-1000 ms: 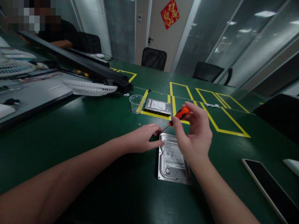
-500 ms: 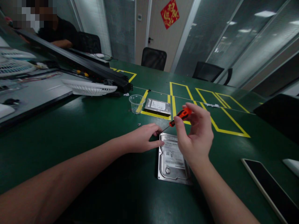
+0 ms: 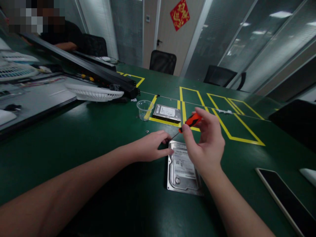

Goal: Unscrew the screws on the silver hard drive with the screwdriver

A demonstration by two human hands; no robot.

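Observation:
A silver hard drive (image 3: 184, 166) lies label side up on the green table in front of me. My left hand (image 3: 158, 144) is at its far left corner, thumb on the top face and fingers curled by the corner. A red-and-black screwdriver (image 3: 190, 122) is held in the fingers of my right hand (image 3: 206, 141), closed around its handle. Its thin shaft slants down to the left, with the tip at that same corner beside my left fingertips. What the tip touches is too small to make out. My right hand covers the drive's right edge.
Beyond my hands, a second hard drive (image 3: 167, 113) lies within yellow tape, next to a clear plastic cup (image 3: 145, 110). A small metal piece (image 3: 147, 131) lies nearer. A phone-like slab (image 3: 283, 197) is at right; a white fan grille (image 3: 95, 93) and a person (image 3: 66, 36) are at left.
The screwdriver handle has turned a little in my right fingers, and the thumb has shifted slightly left. My left hand and the hard drive stay where they were.

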